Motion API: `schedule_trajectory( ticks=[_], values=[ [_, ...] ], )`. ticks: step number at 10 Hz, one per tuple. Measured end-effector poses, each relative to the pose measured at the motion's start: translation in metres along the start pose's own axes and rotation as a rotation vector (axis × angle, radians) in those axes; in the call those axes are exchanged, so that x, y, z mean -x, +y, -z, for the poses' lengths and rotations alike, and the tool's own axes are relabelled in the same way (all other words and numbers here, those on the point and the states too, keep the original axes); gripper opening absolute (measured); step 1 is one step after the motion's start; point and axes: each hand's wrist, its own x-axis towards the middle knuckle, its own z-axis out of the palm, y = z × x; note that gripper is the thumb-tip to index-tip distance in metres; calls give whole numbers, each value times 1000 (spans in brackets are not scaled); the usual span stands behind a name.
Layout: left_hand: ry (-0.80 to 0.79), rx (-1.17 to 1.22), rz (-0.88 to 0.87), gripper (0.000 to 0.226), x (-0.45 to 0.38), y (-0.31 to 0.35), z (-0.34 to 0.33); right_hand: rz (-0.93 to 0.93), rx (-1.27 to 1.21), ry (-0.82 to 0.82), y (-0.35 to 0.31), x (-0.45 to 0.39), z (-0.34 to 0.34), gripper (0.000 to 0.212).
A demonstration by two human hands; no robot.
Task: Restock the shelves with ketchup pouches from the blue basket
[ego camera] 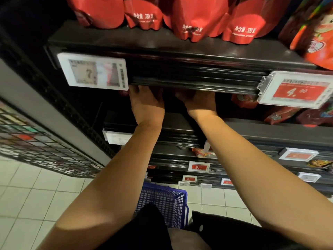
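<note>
Red ketchup pouches (pixel 196 20) stood upright along upper shelf (pixel 162 42), bases at front lip, labels outward for shoppers. Both hands reached into dark bay beneath that shelf: left hand (pixel 146 103) and right hand (pixel 200 103) side by side, near but apart. Fingers hidden behind shelf edge; grip cannot be told, nor whether pouch held. Likely seating stock deep at back. Blue basket (pixel 162 204) sat on tiled floor (pixel 36 195) below arms, close for reaching; contents unseen.

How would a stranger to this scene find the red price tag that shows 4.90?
Start at the top shelf, where the red pouches stand. Follow its black front edge to the right end. The red price tag hangs there; the tag at the left end is white.
</note>
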Motion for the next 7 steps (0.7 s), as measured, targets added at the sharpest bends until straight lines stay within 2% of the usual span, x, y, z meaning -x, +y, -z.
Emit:
schedule_trajectory(
  ticks=[2,3,4,5,6,7],
  values=[
    [82,136,76,73,2,1,1,-20,65,32,0,3,-4,57],
    [77,320,92,74,6,3,7,-75,100,35,2,6,-6,69],
    [77,378,21,68,10,-2,15,-114,137,39,1,6,-6,81],
    [25,414,-23,61,10,-17,23,-151,98,103,-4,19,-3,85],
    [-102,463,-12,54,13,-35,32,-178,-32,192,-6,42,-3,69],
    [-177,349,-47,30,15,-53,39,-251,-14,286,-11,73,-1,49]
  ],
)
